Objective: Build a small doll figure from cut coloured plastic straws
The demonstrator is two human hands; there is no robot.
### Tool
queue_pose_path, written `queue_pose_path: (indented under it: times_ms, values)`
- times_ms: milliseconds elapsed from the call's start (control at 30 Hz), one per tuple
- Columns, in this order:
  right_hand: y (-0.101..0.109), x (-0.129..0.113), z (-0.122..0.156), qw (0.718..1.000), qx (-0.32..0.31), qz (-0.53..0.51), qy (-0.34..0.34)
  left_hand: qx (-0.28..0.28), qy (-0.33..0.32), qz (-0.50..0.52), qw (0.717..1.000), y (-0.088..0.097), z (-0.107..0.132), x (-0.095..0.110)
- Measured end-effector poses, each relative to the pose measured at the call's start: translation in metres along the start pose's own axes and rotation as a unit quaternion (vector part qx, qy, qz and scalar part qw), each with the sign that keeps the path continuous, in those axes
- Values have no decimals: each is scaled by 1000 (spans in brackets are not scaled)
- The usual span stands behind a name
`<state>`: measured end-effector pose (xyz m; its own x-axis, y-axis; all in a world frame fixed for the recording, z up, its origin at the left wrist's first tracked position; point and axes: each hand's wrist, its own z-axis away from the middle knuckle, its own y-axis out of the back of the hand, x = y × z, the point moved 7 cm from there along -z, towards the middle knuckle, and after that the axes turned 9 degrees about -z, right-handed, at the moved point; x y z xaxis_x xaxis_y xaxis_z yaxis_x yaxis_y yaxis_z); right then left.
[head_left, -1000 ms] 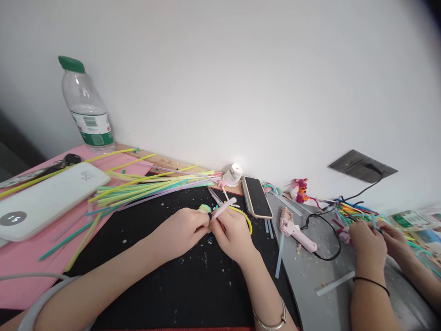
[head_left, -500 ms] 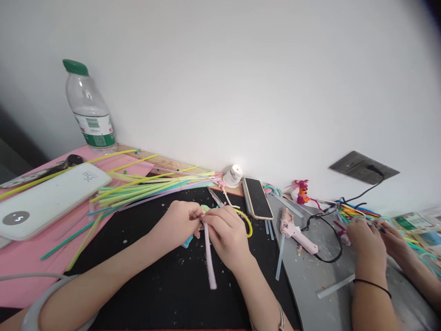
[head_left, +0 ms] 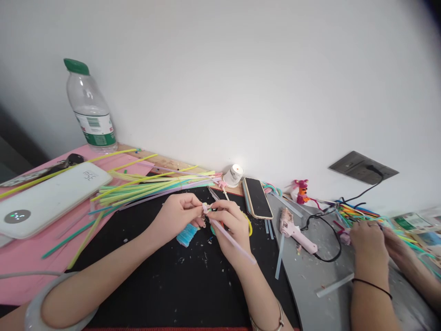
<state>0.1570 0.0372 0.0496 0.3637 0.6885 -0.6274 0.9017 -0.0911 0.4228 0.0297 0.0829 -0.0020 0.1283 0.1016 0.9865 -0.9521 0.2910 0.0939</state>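
Observation:
My left hand and my right hand meet over the black mat, fingertips pinched close together. Between them is the end of a lilac pipe cleaner, bent into a small curl. Its long free part slants down to the right across my right hand. A ridged light-blue fuzzy piece shows just beneath my left fingers; whether they hold it too, I cannot tell. Bits of green and orange peek out by my right fingers, mostly covered. Behind my right hand lies a yellow pipe cleaner loop.
A pipe cleaner bundle, a white power bank and a bottle are on the left. Behind stand a paper cup and a phone. A pink glue gun lies right, near a co-worker's hands.
The lilac pipe cleaner has swung from hanging downward to slanting right over my right hand, and its end is now curled. My left fingers have shifted, uncovering more of the blue piece.

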Motion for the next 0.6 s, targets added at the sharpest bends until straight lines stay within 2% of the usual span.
queue_pose_path:
  times_ms: [133, 367, 600]
  values:
    - [4, 8, -1, 996, 21, -69, -60, -24, 3, 42, 999, -2, -1, -3]
    - [4, 14, 0, 984, 63, -127, -109, -38, 25, 65, 997, -5, -1, -7]
    - [-2, 30, 9, 965, 72, -158, -197, -18, -66, -25, 997, -7, 3, 1]
